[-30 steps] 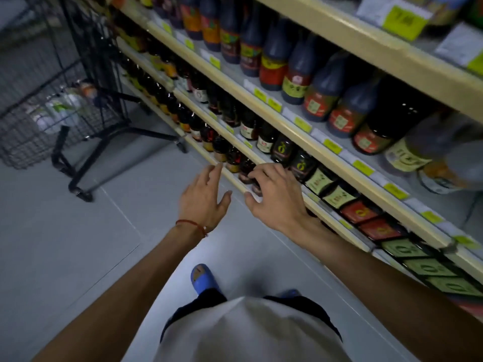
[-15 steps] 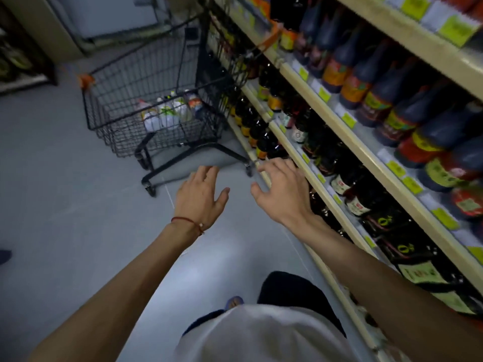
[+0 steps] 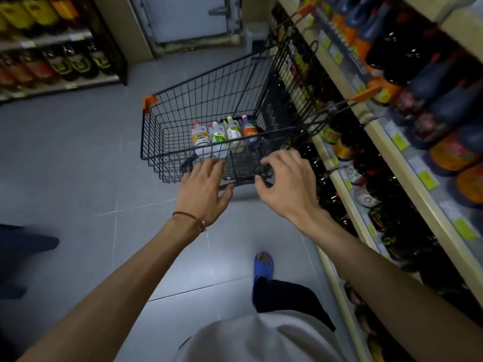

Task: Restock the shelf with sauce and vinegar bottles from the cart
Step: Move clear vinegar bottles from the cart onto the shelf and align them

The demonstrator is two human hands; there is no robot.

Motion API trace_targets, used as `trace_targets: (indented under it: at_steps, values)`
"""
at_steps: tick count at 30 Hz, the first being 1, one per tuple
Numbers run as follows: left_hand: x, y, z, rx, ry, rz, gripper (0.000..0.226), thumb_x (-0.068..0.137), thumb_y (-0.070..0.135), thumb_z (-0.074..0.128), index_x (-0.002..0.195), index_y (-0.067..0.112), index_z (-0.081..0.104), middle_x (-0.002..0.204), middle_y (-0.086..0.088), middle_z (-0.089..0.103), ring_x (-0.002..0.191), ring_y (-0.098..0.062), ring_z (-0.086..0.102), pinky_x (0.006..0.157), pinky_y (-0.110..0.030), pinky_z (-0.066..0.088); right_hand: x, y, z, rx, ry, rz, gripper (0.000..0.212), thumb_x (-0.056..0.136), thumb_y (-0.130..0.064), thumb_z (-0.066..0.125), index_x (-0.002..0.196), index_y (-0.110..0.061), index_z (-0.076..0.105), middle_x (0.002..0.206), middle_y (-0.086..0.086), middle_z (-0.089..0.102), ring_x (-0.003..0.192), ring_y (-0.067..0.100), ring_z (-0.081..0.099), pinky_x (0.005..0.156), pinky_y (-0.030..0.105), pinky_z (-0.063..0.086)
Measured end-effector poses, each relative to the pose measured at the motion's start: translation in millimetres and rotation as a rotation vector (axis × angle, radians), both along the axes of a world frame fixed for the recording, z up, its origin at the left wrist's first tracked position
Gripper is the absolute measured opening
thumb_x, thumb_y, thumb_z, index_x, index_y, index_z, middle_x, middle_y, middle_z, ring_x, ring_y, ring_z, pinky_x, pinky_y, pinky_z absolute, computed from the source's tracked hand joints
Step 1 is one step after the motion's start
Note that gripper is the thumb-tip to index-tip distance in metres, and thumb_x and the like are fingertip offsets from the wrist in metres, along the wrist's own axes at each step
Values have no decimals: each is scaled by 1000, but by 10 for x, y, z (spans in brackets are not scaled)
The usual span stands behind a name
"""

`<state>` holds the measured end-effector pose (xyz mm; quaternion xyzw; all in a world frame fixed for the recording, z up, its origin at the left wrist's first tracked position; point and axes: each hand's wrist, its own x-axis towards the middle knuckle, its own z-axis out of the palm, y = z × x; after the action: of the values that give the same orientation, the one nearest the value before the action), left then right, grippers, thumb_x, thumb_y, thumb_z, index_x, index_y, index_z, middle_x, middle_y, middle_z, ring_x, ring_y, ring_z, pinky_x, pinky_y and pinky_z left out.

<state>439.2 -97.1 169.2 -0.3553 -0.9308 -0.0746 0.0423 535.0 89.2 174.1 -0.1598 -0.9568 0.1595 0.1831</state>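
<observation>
- Nearest us, our left hand (image 3: 203, 190) reaches forward with its fingers straight and spread, holding nothing. A red cord (image 3: 188, 218) circles the wrist.
- Just beside it, our right hand (image 3: 288, 184) is also empty, fingers loosely curled and thumb apart.
- Both hands sit in front of the near wall of the cart (image 3: 162, 142); we cannot tell whether either touches the wire.
- Beyond that wall, 4 bottles stand upright in a row in the right half of the basket, caps up: 3 pale bottles (image 3: 218, 134) and 1 dark bottle (image 3: 248, 129) at the right end.
- We judge that the reach must go over the rim and down onto the necks. The left hand lines up with the pale ones, the right with the dark one.
- The shelf (image 3: 376, 134) runs along the cart's right side.
</observation>
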Motion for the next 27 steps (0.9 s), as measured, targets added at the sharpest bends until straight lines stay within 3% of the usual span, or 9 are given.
trace_targets:
  at_steps: [8,15,23,27]
  values:
    - [-1257,445,-23,-18,-17,73,56,98,51,52,143,17,45,132,-6,55,114,-28,57,92,-46,53,-1384,499,-23,7,-77,104,39,86,-44,65,114,-17,70,112,1,66,109,24,56,95,43,46]
    - [-2486,473,-338,-52,-46,109,55,97,51,48,140,17,47,129,-6,55,108,-28,57,88,-47,51,-2628,531,-387,49,-124,145,39,83,-44,61,108,-16,71,107,0,67,106,26,57,89,41,46]
    - [-3852,415,-1008,-156,-214,68,53,99,57,39,136,20,47,131,-3,53,113,-26,55,90,-47,50,-3859,476,-883,27,-311,41,48,89,-53,49,111,-18,73,112,2,68,107,26,57,93,44,46]
    - [-4265,408,-1375,-215,-306,31,52,100,57,36,135,20,48,133,-3,53,116,-27,53,92,-47,49,-4220,462,-1280,-52,-381,-36,40,87,-50,52,103,-20,73,105,1,69,104,27,59,93,48,49]
